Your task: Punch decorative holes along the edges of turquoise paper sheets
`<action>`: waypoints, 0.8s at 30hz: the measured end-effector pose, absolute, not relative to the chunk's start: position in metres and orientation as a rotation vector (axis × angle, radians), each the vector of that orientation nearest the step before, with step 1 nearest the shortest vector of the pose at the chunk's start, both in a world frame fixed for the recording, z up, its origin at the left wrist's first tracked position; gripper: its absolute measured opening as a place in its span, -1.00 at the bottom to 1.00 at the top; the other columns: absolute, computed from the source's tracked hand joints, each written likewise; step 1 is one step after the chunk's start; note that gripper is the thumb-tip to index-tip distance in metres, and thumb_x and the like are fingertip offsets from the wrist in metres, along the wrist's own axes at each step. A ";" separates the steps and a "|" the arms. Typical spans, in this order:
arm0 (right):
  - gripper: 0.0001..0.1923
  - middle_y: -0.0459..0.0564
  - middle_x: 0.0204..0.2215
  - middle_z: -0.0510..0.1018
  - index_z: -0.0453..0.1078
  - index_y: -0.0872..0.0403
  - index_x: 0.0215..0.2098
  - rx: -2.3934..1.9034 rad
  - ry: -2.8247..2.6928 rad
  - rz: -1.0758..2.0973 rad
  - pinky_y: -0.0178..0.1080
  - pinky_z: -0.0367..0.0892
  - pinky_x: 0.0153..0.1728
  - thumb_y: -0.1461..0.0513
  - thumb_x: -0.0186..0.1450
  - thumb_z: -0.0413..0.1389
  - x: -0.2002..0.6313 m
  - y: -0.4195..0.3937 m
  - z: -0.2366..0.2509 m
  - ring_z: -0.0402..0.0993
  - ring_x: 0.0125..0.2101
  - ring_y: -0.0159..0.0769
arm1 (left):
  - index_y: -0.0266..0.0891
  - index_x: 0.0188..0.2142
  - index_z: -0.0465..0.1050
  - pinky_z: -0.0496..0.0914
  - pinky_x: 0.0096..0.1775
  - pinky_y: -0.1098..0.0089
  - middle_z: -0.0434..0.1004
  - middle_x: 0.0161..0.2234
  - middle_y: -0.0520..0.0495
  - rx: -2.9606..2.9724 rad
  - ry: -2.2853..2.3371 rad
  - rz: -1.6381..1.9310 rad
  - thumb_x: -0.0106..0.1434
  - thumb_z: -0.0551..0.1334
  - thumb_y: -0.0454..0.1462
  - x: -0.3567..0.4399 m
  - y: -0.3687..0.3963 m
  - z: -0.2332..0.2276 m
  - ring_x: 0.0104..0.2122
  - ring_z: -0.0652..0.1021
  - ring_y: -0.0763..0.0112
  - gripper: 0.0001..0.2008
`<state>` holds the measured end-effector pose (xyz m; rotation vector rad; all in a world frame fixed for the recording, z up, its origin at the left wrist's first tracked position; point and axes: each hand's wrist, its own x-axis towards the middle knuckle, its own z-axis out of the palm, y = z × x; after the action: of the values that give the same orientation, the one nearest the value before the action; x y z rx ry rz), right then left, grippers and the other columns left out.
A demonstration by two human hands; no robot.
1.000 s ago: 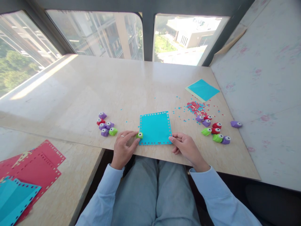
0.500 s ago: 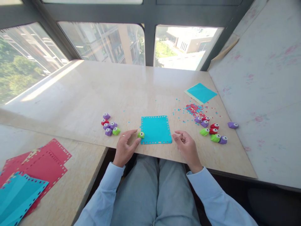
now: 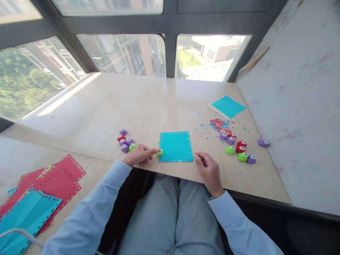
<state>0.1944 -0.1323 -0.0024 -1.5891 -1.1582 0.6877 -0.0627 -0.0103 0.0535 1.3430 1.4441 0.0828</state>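
Moved: since a second ago the left hand (image 3: 140,155) has turned so its forefinger lies out flat onto the small green paper punch (image 3: 159,152), and the right hand (image 3: 208,168) has come off the corner of the square turquoise paper sheet with punched borders (image 3: 176,146).
Left hand: loosely curled, forefinger tip touching the green punch; no full grip that I can see.
Right hand: fingers curled narrow, holding nothing, just off the sheet's near right corner.
Sheet: flat on the pale stone bench (image 3: 148,106), near its front edge, with the green punch at its near left corner.
Left of sheet: a cluster of small purple, red and green punches (image 3: 125,140).
Right of sheet: a second group of coloured punches (image 3: 237,146), red and blue paper confetti (image 3: 219,124) beyond them, and a plain turquoise sheet (image 3: 227,106) farther back.
Far left of sheet: a stack of red and turquoise punched sheets (image 3: 39,198) on a lower surface.
Doing it well: judging by the layout, the sheet is best pinned flat while the punch presses straight down.
Writing: none readable.
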 end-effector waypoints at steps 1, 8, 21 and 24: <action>-0.70 0.00 -0.40 0.59 0.48 0.08 -0.18 -1.587 -1.170 0.683 -0.27 0.38 -0.46 0.04 0.34 0.10 0.194 -0.132 -0.002 0.47 -0.47 -0.30 | -0.26 -0.63 0.36 0.23 -0.64 0.49 0.36 -0.74 0.03 1.285 1.433 0.085 -0.02 0.32 0.19 -0.063 -0.004 0.053 -0.73 0.38 0.51 -0.45; -0.72 -0.03 -0.43 0.59 0.50 0.08 -0.24 -1.580 -1.215 0.622 -0.28 0.38 -0.42 0.05 0.35 0.08 0.193 -0.133 0.000 0.48 -0.47 -0.31 | -0.28 -0.58 0.38 0.18 -0.67 0.52 0.39 -0.71 0.04 1.173 1.415 -0.087 -0.15 0.42 0.14 -0.058 0.008 0.056 -0.71 0.40 0.52 -0.47; -0.72 -0.02 -0.44 0.57 0.49 0.08 -0.25 -1.546 -1.208 0.684 -0.31 0.33 -0.47 0.06 0.36 0.07 0.194 -0.136 0.002 0.47 -0.47 -0.31 | -0.20 -0.65 0.16 -0.08 -0.72 0.51 0.18 -0.76 0.15 1.115 1.441 -0.003 -0.13 0.47 -0.08 -0.051 0.010 0.054 -0.77 0.26 0.60 -0.53; -0.72 -0.02 -0.43 0.57 0.49 0.08 -0.25 -1.545 -1.196 0.716 -0.31 0.33 -0.49 0.06 0.36 0.08 0.195 -0.136 0.003 0.47 -0.48 -0.32 | -0.19 -0.63 0.14 -0.07 -0.72 0.52 0.17 -0.76 0.17 1.107 1.450 0.061 -0.17 0.49 -0.09 -0.050 0.009 0.054 -0.76 0.26 0.60 -0.50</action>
<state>0.1946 -0.1359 0.0031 -1.5454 -1.1958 0.7163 -0.0497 0.0091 0.0539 1.1066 1.4500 0.0606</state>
